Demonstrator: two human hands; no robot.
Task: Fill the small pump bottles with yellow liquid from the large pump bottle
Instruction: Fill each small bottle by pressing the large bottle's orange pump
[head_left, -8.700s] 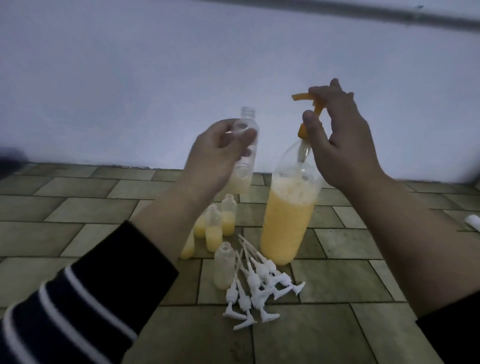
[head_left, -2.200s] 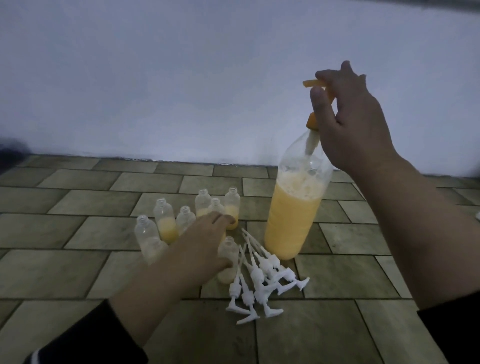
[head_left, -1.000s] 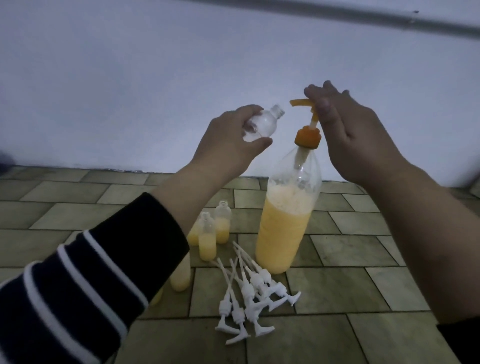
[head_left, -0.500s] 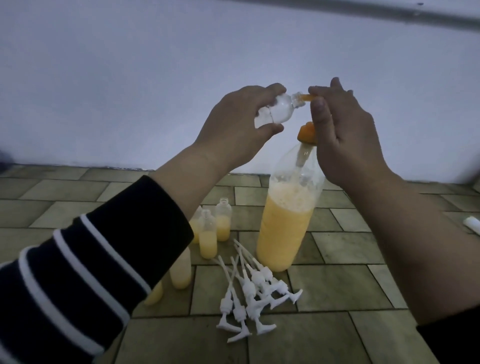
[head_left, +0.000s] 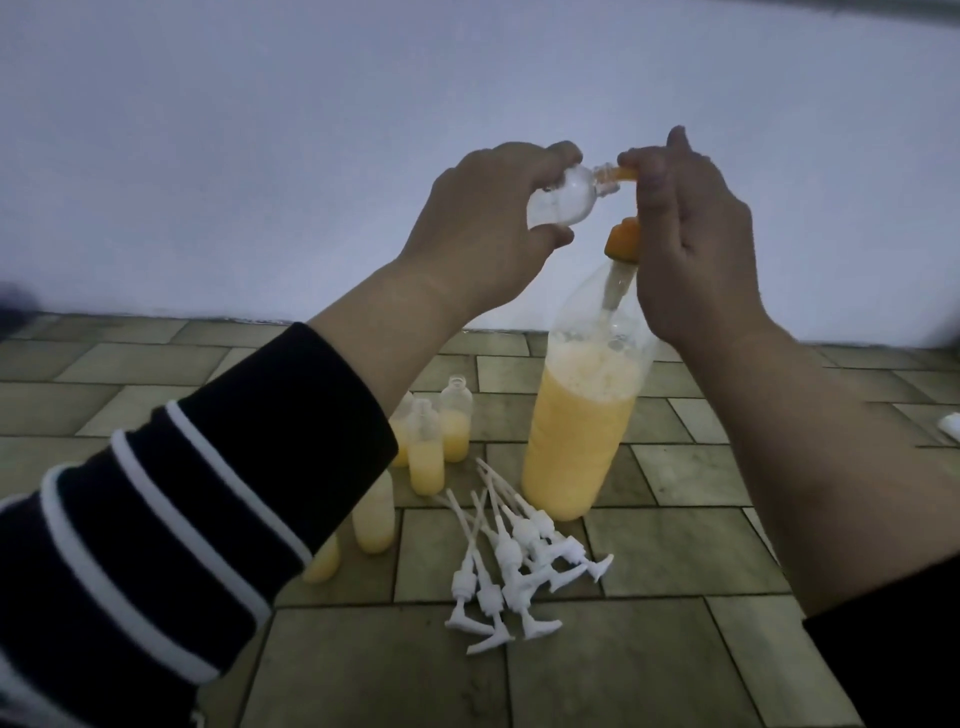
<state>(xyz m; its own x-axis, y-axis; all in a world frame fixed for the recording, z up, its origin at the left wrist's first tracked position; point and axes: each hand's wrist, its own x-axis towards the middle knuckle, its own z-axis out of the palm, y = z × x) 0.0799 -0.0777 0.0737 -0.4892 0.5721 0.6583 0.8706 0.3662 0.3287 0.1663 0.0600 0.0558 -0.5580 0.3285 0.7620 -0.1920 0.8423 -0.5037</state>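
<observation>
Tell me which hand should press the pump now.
Right. The right hand already sits on the orange pump head, while the left hand holds the empty small bottle at the spout.

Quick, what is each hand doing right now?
Left hand: closed around an empty small bottle.
Right hand: closed on the big bottle's orange pump.

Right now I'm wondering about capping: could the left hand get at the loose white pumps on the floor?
Probably not yet: the left hand holds a small clear bottle. Nothing covers the white pumps.
</observation>
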